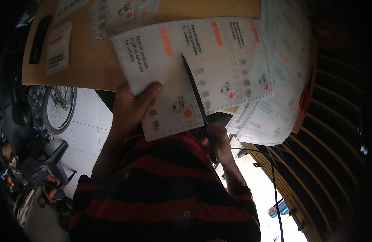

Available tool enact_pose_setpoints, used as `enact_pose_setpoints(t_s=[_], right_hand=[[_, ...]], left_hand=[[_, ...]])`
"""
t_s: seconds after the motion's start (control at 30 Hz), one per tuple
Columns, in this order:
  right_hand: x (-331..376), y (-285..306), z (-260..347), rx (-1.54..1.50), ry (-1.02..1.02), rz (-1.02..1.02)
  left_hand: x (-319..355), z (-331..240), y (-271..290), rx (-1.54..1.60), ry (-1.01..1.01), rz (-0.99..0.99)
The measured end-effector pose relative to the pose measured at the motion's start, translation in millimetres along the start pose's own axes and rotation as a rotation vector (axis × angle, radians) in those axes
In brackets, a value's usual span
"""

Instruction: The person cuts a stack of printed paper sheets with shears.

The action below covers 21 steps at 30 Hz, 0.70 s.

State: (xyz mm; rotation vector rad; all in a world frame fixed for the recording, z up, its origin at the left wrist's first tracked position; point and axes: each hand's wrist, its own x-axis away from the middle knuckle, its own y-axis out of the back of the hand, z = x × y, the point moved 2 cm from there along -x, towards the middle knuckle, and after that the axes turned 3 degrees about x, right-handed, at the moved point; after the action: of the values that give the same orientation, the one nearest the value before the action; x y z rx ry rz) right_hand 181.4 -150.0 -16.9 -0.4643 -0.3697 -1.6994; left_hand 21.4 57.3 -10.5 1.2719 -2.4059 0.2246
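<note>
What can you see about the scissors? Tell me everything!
The scissors look dark, with a long, narrow, pointed blade, probably metal, lying over the white printed sheet, tip pointing toward the picture's top. The right hand grips the dark handle by the sheet's lower edge. The second blade can't be made out.

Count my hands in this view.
2: the left hand grips the printed sheet by its left side, thumb on top; the right hand holds the black scissors near its lower edge.

Printed white sheet (164, 86), one: left edge pinched in left hand (131, 107). Black scissors (197, 94), one pair: gripped in right hand (220, 141), blade against sheet. Overlapping printed sheets (262, 125): right side, wooden surface (89, 68). Bicycle wheel (59, 109): left.
</note>
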Motion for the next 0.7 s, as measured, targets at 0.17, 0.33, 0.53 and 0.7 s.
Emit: enact_pose_setpoints(t_s=[0.17,0.33,0.53,0.7], right_hand=[[-1.6,-0.8,1.2,0.014,0.018,-0.006],[-6.8,-3.2,8.0,0.049,0.068,-0.036],[-4.6,-3.3,0.5,0.055,0.009,-0.029],[-7.9,-4.9,2.8,0.037,0.062,-0.024]], left_hand=[[1.4,0.4,-1.4,0.008,-0.009,-0.016],[1.8,1.0,1.3,0.003,-0.001,0.012],[1.5,3.4,2.7,0.001,-0.018,0.019],[2.1,1.6,3.3,0.006,-0.008,0.016]])
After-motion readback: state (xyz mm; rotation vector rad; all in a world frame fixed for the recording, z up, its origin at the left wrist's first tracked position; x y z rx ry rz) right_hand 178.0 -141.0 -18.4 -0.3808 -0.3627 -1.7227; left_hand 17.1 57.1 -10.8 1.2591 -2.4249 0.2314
